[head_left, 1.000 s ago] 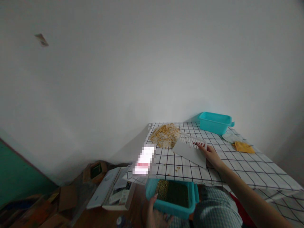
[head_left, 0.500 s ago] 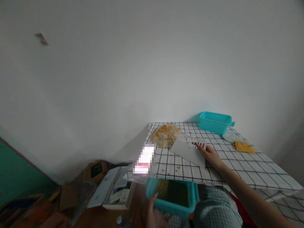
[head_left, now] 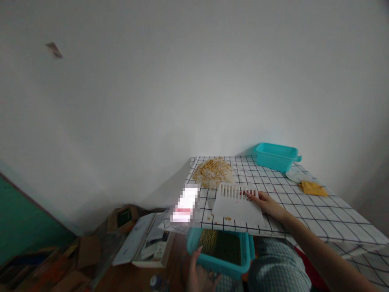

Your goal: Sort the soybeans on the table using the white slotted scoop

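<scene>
My right hand point(head_left: 267, 204) grips the edge of a white slotted plastic board point(head_left: 235, 207) that lies low on the checked tablecloth point(head_left: 304, 215), near the table's front edge. A few loose yellow beans lie by the board's front side. A pile of yellow beans point(head_left: 212, 172) sits at the table's far left corner. My left hand point(head_left: 199, 273) holds a teal tub point(head_left: 220, 250) below the table edge, thumb on its left rim. The tub contains yellow and dark green beans.
A second teal tub point(head_left: 276, 156) stands at the back of the table near the wall. A white dish point(head_left: 296, 175) and a yellow cloth point(head_left: 313, 188) lie to the right. Boxes and papers point(head_left: 142, 243) clutter the floor on the left.
My right hand has drawn the white board toward the front table edge and turned it squarer to the edge. The left hand and tub have stayed put.
</scene>
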`<action>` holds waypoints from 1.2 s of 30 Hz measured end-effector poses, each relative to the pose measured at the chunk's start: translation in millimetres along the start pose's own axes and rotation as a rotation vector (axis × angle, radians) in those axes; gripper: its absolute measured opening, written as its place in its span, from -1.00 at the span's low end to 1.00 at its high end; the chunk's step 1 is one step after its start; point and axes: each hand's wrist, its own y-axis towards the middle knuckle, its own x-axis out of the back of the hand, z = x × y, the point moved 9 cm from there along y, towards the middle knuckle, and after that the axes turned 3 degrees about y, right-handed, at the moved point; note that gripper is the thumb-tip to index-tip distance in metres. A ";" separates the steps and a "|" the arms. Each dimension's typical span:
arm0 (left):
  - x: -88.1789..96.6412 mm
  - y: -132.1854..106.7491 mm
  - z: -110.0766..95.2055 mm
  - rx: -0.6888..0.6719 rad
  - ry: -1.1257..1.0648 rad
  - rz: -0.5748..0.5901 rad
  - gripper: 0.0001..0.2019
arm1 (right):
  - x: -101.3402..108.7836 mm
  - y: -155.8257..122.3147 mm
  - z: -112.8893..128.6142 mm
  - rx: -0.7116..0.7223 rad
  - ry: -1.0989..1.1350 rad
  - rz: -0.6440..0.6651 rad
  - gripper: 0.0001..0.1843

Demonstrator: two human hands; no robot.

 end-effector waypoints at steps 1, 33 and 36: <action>-1.5 -0.1 0.4 0.004 0.000 0.016 -0.54 | -1.8 -1.7 1.7 0.001 0.004 0.012 -0.47; -4.9 -1.1 2.0 0.008 -0.018 0.040 -0.55 | 54.7 21.2 -9.3 0.147 0.195 -0.412 -0.55; -1.1 1.3 3.1 0.019 -0.011 0.030 -0.55 | 56.6 21.9 -5.5 0.191 0.234 -0.409 -0.59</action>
